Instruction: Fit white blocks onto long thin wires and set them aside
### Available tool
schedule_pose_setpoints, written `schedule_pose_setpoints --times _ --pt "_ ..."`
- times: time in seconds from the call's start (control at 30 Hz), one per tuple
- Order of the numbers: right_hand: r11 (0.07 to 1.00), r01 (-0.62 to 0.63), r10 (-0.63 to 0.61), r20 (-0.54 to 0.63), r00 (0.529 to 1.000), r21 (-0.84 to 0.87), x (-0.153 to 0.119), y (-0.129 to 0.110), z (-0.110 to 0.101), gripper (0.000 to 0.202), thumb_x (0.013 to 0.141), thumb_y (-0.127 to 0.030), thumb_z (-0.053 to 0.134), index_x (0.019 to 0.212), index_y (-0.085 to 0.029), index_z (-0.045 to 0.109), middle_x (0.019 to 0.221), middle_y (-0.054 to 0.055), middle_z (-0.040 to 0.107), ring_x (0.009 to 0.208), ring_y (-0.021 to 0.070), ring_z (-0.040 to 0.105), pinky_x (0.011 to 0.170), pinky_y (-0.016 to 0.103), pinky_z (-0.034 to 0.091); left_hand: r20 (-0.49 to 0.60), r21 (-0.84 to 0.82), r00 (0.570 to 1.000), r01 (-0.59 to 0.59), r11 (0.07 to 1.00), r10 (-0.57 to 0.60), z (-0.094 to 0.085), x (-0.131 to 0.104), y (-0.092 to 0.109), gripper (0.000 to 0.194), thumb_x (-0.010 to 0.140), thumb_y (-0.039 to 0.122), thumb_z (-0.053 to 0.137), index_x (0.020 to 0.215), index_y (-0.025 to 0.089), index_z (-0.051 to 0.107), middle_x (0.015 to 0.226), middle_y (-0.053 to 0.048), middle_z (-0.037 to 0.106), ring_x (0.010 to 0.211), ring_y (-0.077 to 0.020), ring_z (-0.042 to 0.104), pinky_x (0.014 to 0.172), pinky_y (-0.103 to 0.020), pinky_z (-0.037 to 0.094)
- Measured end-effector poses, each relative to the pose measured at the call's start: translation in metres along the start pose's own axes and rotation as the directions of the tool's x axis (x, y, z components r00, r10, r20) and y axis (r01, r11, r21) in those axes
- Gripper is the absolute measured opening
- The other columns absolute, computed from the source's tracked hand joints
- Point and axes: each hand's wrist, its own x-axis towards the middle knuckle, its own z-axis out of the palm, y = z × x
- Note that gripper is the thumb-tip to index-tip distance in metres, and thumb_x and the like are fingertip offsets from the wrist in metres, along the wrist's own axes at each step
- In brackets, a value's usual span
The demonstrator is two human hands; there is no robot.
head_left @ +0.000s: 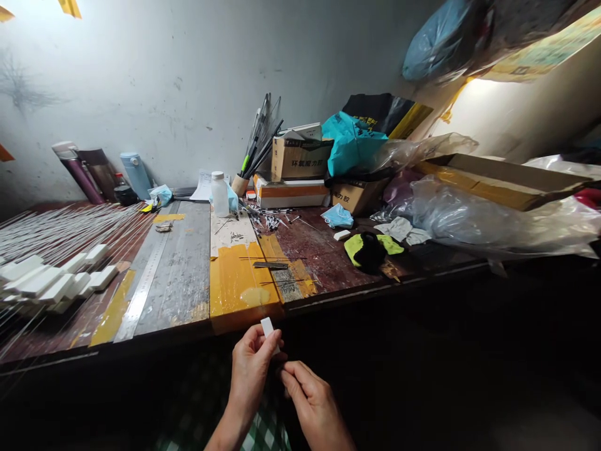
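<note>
My left hand (pixel 253 357) pinches a small white rectangular block (pixel 267 326) between thumb and fingers, below the bench's front edge. Just right of it and slightly lower, my right hand (pixel 312 394) has thumb and forefinger pressed together; whatever they hold is hidden or too thin to see. Ahead of both hands lies a section of bench covered in yellow tape (pixel 230 269), with a clear glossy puddle (pixel 255 296) near its edge. A short dark flat strip (pixel 270 265) and thin dark rods rest behind the puddle.
Many thin rods with white blocks (pixel 56 282) lie at left. A metal ruler (pixel 145 282) is on the grey board. A white bottle (pixel 218 194), cardboard boxes (pixel 300 160) and plastic bags (pixel 464 207) stand farther back. A black-and-yellow cloth (pixel 370 250) lies right.
</note>
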Motion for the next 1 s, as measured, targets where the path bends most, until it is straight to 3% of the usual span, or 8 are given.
schedule_pose_setpoints --times 0.1,0.27,0.47,0.67,0.77,0.87,1.0 --pt "0.999 -0.039 0.037 0.052 0.998 0.025 0.000 0.000 0.000 0.030 0.095 -0.034 0.041 0.075 -0.020 0.058 0.061 -0.003 0.051 0.058 0.0121 0.052 0.056 0.019 0.041 0.004 0.013 1.000 0.012 1.000 -0.012 -0.004 -0.002 -0.001 0.028 0.072 0.040 0.073 0.079 0.014 0.065 0.066 -0.001 0.067 0.055 -0.0135 0.061 0.053 -0.021 0.047" --pt "0.992 -0.118 0.113 0.097 0.989 0.046 -0.003 -0.001 0.003 0.016 0.091 -0.030 0.048 0.083 -0.020 0.057 0.068 -0.003 0.055 0.056 0.0112 0.050 0.053 0.019 0.038 0.001 0.027 1.000 0.006 1.000 -0.006 -0.005 -0.004 0.000 0.027 0.072 0.040 0.073 0.078 0.015 0.065 0.065 -0.001 0.067 0.056 -0.0131 0.061 0.053 -0.021 0.047" --pt "0.993 -0.106 0.097 0.143 0.985 0.055 -0.005 -0.003 0.004 0.034 0.095 -0.032 0.039 0.066 -0.020 0.049 0.058 -0.005 0.046 0.055 0.0113 0.047 0.055 0.020 0.036 0.012 0.011 1.000 0.022 1.000 -0.022 -0.009 -0.007 -0.001 0.026 0.072 0.038 0.074 0.078 0.014 0.064 0.063 -0.001 0.066 0.053 -0.0131 0.062 0.051 -0.020 0.047" --pt "0.989 -0.144 0.136 0.144 0.980 0.044 -0.005 -0.003 0.007 0.014 0.090 -0.028 0.048 0.083 -0.020 0.057 0.067 -0.003 0.052 0.058 0.0117 0.048 0.053 0.019 0.036 -0.013 0.007 1.000 0.010 1.000 -0.010 -0.012 -0.007 -0.001 0.027 0.071 0.038 0.074 0.078 0.014 0.064 0.062 -0.001 0.067 0.053 -0.0121 0.062 0.053 -0.020 0.047" --pt "0.992 -0.122 0.116 0.129 0.985 0.041 -0.004 -0.006 0.008 0.025 0.092 -0.027 0.044 0.071 -0.020 0.054 0.066 -0.003 0.052 0.061 0.0117 0.049 0.056 0.019 0.037 -0.016 -0.006 1.000 0.016 1.000 -0.016 -0.015 -0.007 -0.001 0.029 0.069 0.039 0.076 0.079 0.013 0.065 0.063 0.000 0.067 0.052 -0.0122 0.062 0.053 -0.021 0.048" --pt "0.991 -0.122 0.111 0.194 0.975 0.046 -0.003 -0.009 0.008 0.034 0.095 -0.029 0.039 0.064 -0.019 0.049 0.058 -0.004 0.048 0.055 0.0107 0.047 0.054 0.020 0.034 -0.016 -0.005 1.000 0.025 1.000 -0.025 -0.018 -0.008 0.000 0.030 0.069 0.039 0.075 0.080 0.013 0.065 0.064 -0.001 0.067 0.053 -0.0128 0.063 0.052 -0.021 0.048" --pt "0.988 -0.148 0.132 0.228 0.965 0.054 -0.002 -0.009 0.013 0.015 0.091 -0.026 0.046 0.082 -0.020 0.056 0.061 -0.005 0.049 0.056 0.0109 0.047 0.053 0.020 0.034 -0.039 -0.011 0.999 0.023 1.000 -0.023 -0.025 -0.010 0.002 0.029 0.069 0.039 0.076 0.080 0.014 0.065 0.065 -0.001 0.068 0.054 -0.0129 0.063 0.052 -0.020 0.048"
